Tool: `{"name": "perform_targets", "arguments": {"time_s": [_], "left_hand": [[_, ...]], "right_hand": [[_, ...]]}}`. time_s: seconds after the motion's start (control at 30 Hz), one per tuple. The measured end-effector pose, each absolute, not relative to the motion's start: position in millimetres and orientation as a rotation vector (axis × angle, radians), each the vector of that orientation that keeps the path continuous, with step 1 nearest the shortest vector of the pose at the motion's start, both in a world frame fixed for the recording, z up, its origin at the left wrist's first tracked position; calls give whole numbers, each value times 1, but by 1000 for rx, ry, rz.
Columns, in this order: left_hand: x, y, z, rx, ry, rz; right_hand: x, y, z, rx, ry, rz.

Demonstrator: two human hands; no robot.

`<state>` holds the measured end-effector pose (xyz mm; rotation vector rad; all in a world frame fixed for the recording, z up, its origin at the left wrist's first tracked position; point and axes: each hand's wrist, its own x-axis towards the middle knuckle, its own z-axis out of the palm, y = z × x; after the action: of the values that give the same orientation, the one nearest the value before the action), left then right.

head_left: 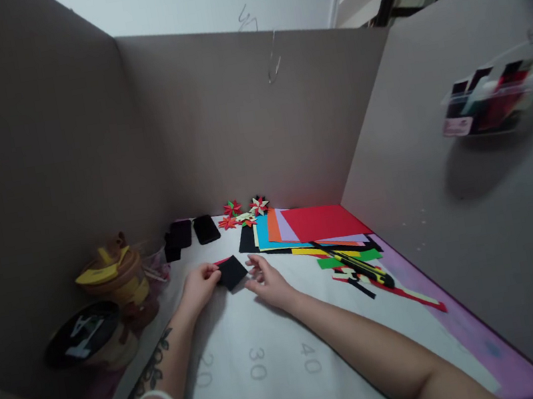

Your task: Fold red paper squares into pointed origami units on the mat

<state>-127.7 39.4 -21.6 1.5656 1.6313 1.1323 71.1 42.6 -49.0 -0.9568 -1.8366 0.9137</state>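
A small black paper square (232, 273) lies on the white mat (274, 373), with a sliver of red paper showing at its left edge. My left hand (200, 285) has its fingers curled on the square's left corner. My right hand (268, 283) rests beside its right edge, fingers bent and touching the paper. Both forearms stretch in from the near edge, and the left one bears a tattoo.
A fan of coloured paper sheets (318, 223) lies at the back right, with a yellow utility knife (361, 267) and paper scraps in front. Folded paper stars (248, 210) and two dark phones (206, 228) sit at the back. Brown containers (114, 277) stand left. Cardboard walls enclose the desk.
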Motion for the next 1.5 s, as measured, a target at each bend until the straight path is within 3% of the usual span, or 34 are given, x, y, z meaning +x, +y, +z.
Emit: {"name": "perform_targets", "arguments": {"time_s": [0.13, 0.27, 0.43, 0.57, 0.97, 1.27, 1.4, 1.5], "left_hand": [[-121, 38, -21, 1670, 1516, 1077], [-128, 46, -26, 2030, 1881, 997], [-138, 56, -35, 2174, 1889, 668], [-139, 59, -37, 2149, 1959, 611], [-138, 50, -24, 1885, 1772, 1195], [-99, 31, -25, 1498, 1302, 1095], [-103, 35, -29, 1663, 1415, 1047], [-116, 48, -35, 1915, 1778, 1164]], "right_hand": [[68, 50, -51, -991, -1517, 1162], [76, 59, -54, -1115, -1289, 1178], [85, 65, -58, -1121, -1237, 1190], [85, 64, -58, -1108, -1234, 1202], [85, 60, -48, -1038, -1225, 1343], [85, 53, -48, -966, -1273, 1246], [85, 57, -52, -985, -1242, 1207], [87, 65, -56, -1019, -1111, 1189]]}}
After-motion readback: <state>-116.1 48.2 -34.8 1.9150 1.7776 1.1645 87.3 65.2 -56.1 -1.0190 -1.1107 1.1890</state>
